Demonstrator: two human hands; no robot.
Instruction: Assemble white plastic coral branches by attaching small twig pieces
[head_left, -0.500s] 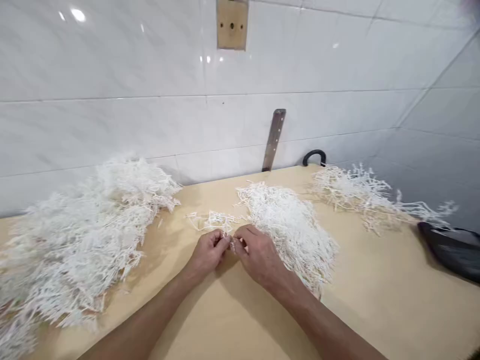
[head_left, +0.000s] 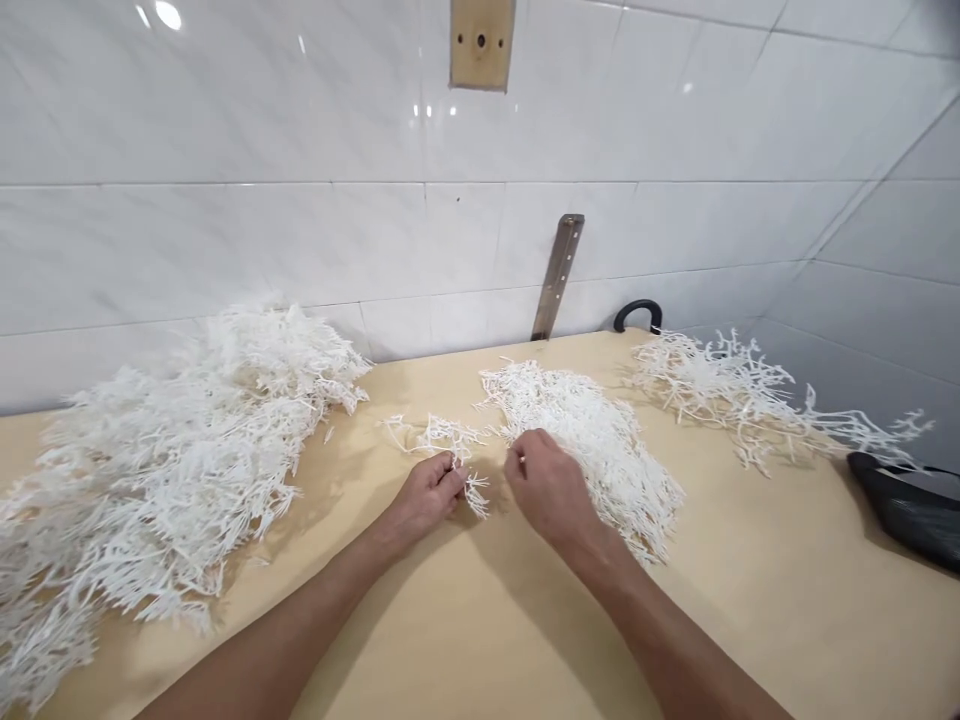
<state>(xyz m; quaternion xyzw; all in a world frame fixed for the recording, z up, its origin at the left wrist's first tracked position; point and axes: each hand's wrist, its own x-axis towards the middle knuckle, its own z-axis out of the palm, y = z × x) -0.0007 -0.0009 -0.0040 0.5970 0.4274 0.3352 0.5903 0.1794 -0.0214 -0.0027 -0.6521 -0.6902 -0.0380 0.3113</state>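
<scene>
White sprig (head_left: 475, 491) in left grip (head_left: 454, 470)

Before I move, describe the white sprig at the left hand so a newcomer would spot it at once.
On the pale tabletop below the tiled wall, look between the big left heap and the middle heap. There the left hand pinches a small branching sprig, its tips fanning toward the right hand. Unlike the loose pieces beyond, this one is held.

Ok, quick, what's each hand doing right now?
Left hand: closed, pinching a white branching sprig.
Right hand: fingers curled by the middle white pile; can't tell if they hold anything.
</scene>
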